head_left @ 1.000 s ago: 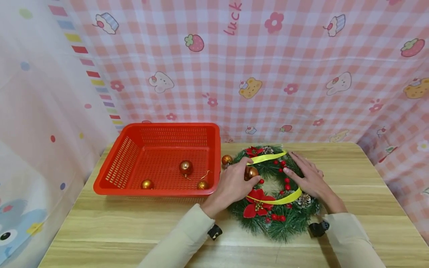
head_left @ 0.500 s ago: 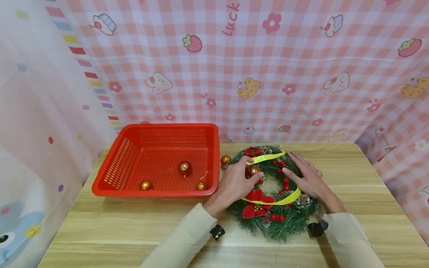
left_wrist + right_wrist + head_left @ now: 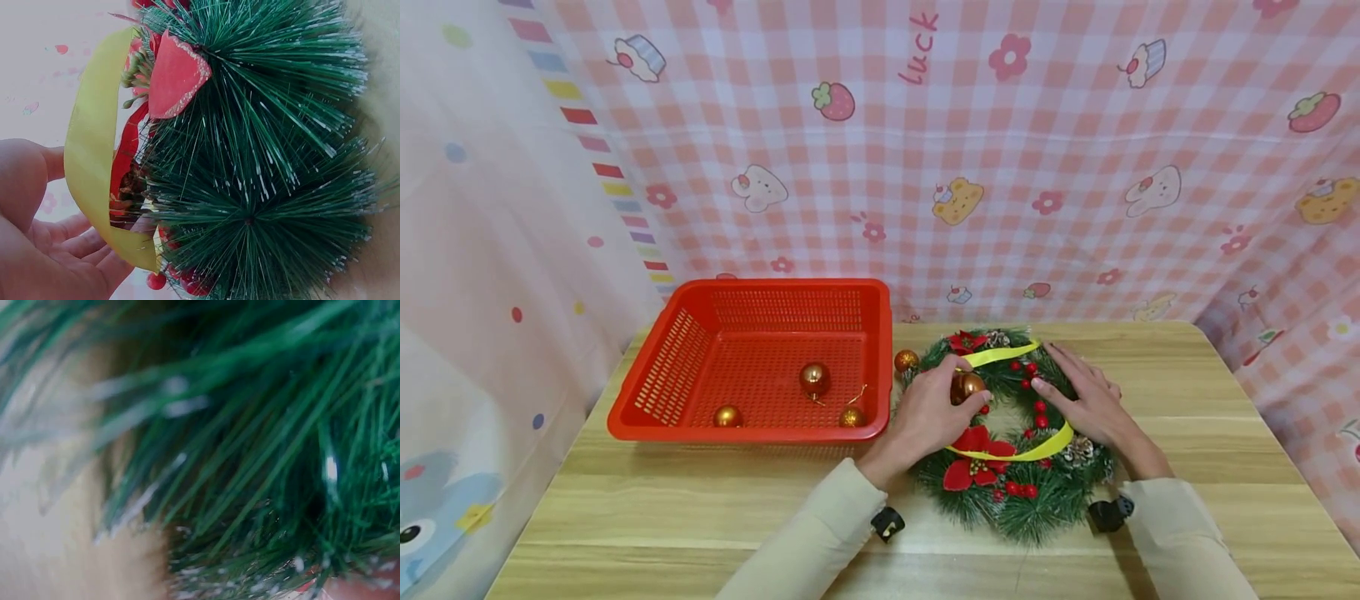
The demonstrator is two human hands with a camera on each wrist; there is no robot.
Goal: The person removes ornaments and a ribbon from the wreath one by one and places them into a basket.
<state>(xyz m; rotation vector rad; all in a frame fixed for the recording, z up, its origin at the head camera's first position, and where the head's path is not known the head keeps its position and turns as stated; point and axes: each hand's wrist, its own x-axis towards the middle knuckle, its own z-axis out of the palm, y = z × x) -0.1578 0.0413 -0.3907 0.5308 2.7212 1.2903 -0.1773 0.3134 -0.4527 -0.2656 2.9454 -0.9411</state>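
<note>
A green wreath [image 3: 1030,517] lies on the table with red poinsettias [image 3: 973,471], red berries, pinecones and a loop of yellow ribbon [image 3: 1045,447]. My left hand [image 3: 928,412] reaches over its left side, thumb and fingers curved about a shiny brown bauble [image 3: 967,386]. That bauble is partly hidden by the hand. In the left wrist view the left hand [image 3: 56,250] is beside the yellow ribbon [image 3: 90,144], and the bauble cannot be made out. My right hand [image 3: 1090,396] rests on the wreath's right side with fingers extended. Blurred green needles [image 3: 269,437] fill most of the right wrist view.
A red plastic basket [image 3: 748,432] stands left of the wreath. Inside lie a brown bauble [image 3: 814,379], a gold bauble [image 3: 727,416] and a glittery bauble [image 3: 852,417]. Another glittery bauble [image 3: 906,360] sits between basket and wreath. A checked curtain [image 3: 880,167] hangs behind the table.
My left wrist has shifted very slightly to the right, its fingers still about the brown bauble. The right hand, wreath and basket stay in place.
</note>
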